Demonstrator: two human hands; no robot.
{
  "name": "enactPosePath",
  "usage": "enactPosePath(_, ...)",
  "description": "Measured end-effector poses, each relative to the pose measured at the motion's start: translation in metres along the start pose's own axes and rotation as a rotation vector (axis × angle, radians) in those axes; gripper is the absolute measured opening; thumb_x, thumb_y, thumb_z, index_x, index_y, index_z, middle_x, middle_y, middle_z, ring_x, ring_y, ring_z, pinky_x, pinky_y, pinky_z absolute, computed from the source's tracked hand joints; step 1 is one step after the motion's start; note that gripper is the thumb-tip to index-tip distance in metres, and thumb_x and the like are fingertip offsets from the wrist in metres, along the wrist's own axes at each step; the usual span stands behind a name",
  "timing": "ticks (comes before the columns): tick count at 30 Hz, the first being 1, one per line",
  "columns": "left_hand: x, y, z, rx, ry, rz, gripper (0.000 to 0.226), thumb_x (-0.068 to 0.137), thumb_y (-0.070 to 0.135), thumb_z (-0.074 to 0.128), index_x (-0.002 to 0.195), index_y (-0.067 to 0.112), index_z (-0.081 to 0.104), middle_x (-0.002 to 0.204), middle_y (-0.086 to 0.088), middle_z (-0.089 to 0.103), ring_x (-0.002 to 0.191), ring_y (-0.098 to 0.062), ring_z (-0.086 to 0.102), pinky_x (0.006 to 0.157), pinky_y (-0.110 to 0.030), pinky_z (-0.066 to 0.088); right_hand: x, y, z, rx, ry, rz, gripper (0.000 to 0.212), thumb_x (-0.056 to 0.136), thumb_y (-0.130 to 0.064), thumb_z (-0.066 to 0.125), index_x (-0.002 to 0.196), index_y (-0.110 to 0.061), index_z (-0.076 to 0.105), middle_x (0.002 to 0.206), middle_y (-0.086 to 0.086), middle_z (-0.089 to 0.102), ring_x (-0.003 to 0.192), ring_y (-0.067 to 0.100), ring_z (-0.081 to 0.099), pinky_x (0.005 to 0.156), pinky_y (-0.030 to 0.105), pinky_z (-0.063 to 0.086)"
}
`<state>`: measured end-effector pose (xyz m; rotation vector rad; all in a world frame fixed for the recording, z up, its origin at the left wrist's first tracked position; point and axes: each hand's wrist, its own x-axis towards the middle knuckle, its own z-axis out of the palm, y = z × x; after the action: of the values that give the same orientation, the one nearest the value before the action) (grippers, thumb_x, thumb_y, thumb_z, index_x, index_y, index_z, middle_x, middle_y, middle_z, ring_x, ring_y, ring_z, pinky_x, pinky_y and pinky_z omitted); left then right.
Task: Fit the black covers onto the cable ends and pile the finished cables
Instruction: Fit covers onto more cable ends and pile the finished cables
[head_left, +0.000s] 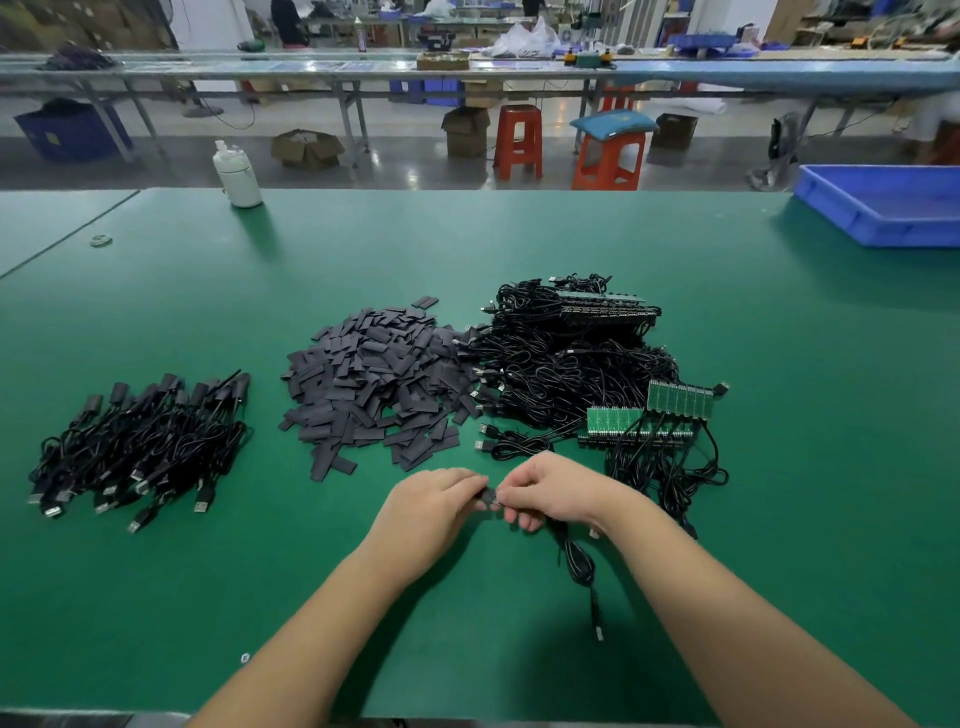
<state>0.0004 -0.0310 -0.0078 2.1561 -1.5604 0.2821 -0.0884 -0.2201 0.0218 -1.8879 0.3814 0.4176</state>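
My left hand (436, 493) and my right hand (550, 488) meet at the table's near middle. Between their fingertips sits a small black cover (487, 497), pinched by my left hand. My right hand grips the end of a black cable (579, 564), which trails toward me and ends in a plug. A heap of flat black covers (374, 384) lies beyond my hands. To its right is a tangle of uncovered cables (571, 358) with green circuit boards (649, 415). Covered cables are piled (145, 447) at the left.
A white bottle (238, 174) stands at the far edge of the green table (363, 249). A blue plastic bin (883, 205) sits at the far right. Stools, cardboard boxes and other workbenches fill the room behind.
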Motion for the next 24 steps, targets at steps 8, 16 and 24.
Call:
enactPosePath(8,0.001,-0.001,-0.005,-0.026,-0.094,-0.070,0.035,0.097,0.027,0.061,0.130,0.014,0.064,0.110,-0.002,0.070,0.094,-0.025,0.067,0.077,-0.035,0.056,0.004,-0.006,0.001,-0.238,0.126,-0.045,0.024,0.094,-0.028,0.064,0.083,-0.011,0.076,0.069,0.006,0.061,0.058,0.017,0.045,0.057,0.026,0.039)
enactPosePath(16,0.002,0.000,-0.006,-0.086,-0.059,-0.098,0.024,0.098,0.025,0.059,0.116,0.016,0.070,0.100,0.000,0.072,0.089,-0.022,0.066,0.075,-0.033,0.054,0.007,0.000,0.004,0.013,0.125,-0.042,0.015,0.096,-0.013,0.065,0.098,-0.002,0.076,0.074,0.003,0.069,0.060,0.010,0.058,0.063,0.023,0.054)
enactPosePath(24,-0.002,0.004,-0.002,-0.090,-0.043,-0.058,0.019,0.094,0.023,0.064,0.110,0.016,0.072,0.092,0.002,0.072,0.081,-0.021,0.066,0.069,-0.029,0.055,0.011,0.009,0.007,0.078,0.093,-0.013,0.014,0.094,-0.009,0.067,0.085,-0.014,0.076,0.071,0.001,0.073,0.063,0.010,0.065,0.064,0.023,0.056)
